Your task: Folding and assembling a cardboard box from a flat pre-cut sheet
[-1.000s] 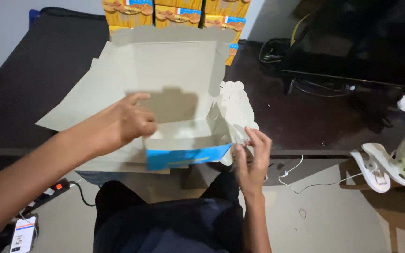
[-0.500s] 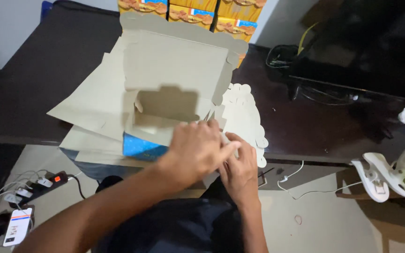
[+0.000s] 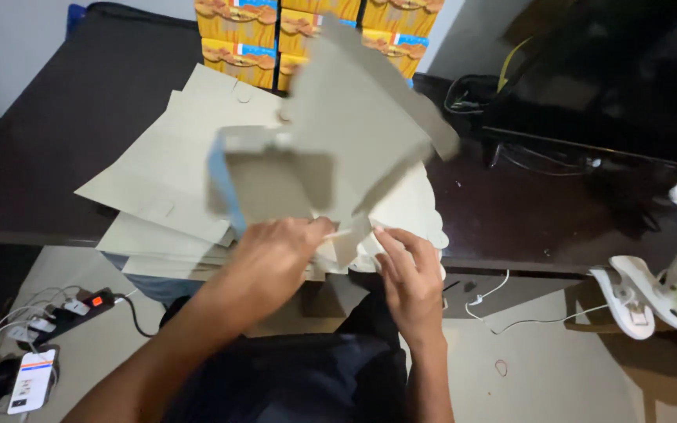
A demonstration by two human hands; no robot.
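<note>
At the near edge of the dark counter [image 3: 542,227], your left hand [image 3: 272,258] grasps the half-folded grey carton [image 3: 331,149], which rises away from you, tilted and blurred. Your right hand [image 3: 409,274] pinches its lower flap. Flat cardboard sheets [image 3: 158,180] lie beneath; yellow boxes [image 3: 252,31] stand behind.

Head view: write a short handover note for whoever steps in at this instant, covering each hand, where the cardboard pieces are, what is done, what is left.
Left hand: gripping the lower edge of the half-folded grey carton, lifted and tilted above the dark table.
Right hand: fingers at a small bottom flap of the same carton.
Flat carton blanks lie stacked on the table under it; white scalloped sheets sit to the right.
Finished yellow boxes are stacked at the far edge.
Done: sides raised. Left: flaps are loose, the carton is open.
</note>
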